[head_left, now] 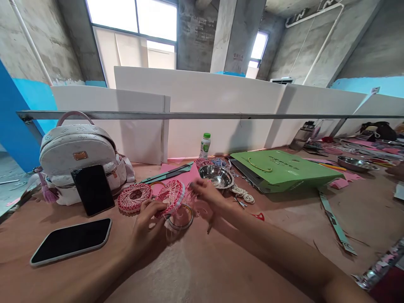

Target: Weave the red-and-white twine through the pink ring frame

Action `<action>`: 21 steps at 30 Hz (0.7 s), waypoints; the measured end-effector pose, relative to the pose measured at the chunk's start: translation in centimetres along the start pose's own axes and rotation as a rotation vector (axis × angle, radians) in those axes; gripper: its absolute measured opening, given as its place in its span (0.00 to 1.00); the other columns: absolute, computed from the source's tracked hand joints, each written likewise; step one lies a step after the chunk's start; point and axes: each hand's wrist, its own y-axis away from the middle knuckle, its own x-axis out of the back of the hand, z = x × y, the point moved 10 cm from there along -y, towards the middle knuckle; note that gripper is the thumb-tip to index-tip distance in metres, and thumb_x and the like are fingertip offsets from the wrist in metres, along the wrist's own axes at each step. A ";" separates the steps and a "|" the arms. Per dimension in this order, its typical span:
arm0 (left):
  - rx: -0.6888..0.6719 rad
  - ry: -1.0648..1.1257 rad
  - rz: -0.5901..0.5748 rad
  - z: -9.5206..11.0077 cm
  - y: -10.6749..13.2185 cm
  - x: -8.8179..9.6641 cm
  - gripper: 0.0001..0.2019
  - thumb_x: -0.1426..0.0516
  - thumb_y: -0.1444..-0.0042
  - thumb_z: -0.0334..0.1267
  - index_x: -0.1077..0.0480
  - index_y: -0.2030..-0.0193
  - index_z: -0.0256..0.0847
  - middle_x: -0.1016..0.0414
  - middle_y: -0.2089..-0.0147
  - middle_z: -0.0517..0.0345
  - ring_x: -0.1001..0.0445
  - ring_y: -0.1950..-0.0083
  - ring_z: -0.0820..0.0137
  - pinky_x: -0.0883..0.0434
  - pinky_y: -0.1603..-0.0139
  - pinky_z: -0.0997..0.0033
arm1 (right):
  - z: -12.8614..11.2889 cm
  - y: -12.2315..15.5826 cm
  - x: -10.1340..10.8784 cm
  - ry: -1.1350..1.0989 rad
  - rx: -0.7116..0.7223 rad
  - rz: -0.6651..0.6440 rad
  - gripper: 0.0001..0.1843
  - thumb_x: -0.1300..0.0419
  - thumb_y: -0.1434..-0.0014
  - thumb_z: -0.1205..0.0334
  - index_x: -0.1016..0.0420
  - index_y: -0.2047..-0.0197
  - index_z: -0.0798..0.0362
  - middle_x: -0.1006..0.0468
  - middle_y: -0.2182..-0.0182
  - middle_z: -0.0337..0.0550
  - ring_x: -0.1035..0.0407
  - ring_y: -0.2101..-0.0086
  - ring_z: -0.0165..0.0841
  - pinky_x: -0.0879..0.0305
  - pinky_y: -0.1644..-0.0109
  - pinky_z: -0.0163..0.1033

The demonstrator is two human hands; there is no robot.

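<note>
In my left hand (150,221) is a red-and-white thread-woven ring (171,197), gripped at its near edge and tilted up off the table. My right hand (206,191) is just to the right of it, fingers pinched together on fine pink thread (190,197) that runs beside the ring; motion blurs the fingertips. A thin round hoop (183,226) hangs under the woven ring, close to my left fingers, with loose pale strands about it. Another red-and-white woven ring (134,198) lies flat on the table to the left.
A steel bowl (217,176) stands behind my right hand, near a cord coil (242,194) and a green-capped bottle (205,145). A green paper bag (284,170) lies to the right. On the left are a white backpack (78,143) and two phones (93,189).
</note>
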 end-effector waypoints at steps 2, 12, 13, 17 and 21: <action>0.017 -0.001 -0.015 0.0 0.0 -0.1 0.06 0.43 0.36 0.39 0.24 0.57 0.45 0.21 0.57 0.54 0.27 0.51 0.61 0.28 0.52 0.63 | -1.6 -0.8 3.4 -0.081 0.086 0.194 0.17 0.28 0.51 0.52 0.28 0.65 0.51 0.21 0.70 0.37 0.30 0.72 0.27 0.33 0.70 0.30; 0.022 -0.022 -0.020 0.2 -0.2 -0.1 0.10 0.43 0.36 0.45 0.23 0.57 0.44 0.20 0.58 0.53 0.25 0.52 0.60 0.27 0.51 0.59 | 2.8 3.9 -5.0 -0.039 -0.195 -0.237 0.17 0.28 0.50 0.64 0.24 0.57 0.52 0.18 0.59 0.44 0.24 0.65 0.31 0.27 0.64 0.33; 0.011 -0.028 -0.018 0.3 -0.2 -0.1 0.10 0.43 0.36 0.45 0.23 0.58 0.44 0.19 0.58 0.53 0.25 0.52 0.60 0.27 0.51 0.60 | 3.0 4.7 -6.5 0.002 -0.214 -0.349 0.17 0.28 0.51 0.64 0.23 0.57 0.53 0.18 0.60 0.43 0.24 0.64 0.31 0.27 0.61 0.33; -0.005 -0.040 -0.009 0.0 -0.1 0.0 0.10 0.43 0.35 0.45 0.23 0.57 0.44 0.19 0.58 0.54 0.25 0.52 0.61 0.27 0.51 0.61 | 3.4 7.3 -9.4 0.215 -0.253 -0.675 0.16 0.30 0.44 0.56 0.21 0.55 0.54 0.20 0.63 0.41 0.28 0.68 0.29 0.31 0.63 0.32; -0.013 -0.052 0.001 -0.2 -0.1 0.1 0.11 0.43 0.34 0.46 0.23 0.57 0.44 0.20 0.58 0.53 0.26 0.52 0.61 0.28 0.51 0.62 | 2.8 7.2 -7.6 0.473 -0.132 -0.675 0.14 0.36 0.37 0.51 0.20 0.61 0.55 0.23 0.71 0.39 0.32 0.73 0.27 0.37 0.68 0.31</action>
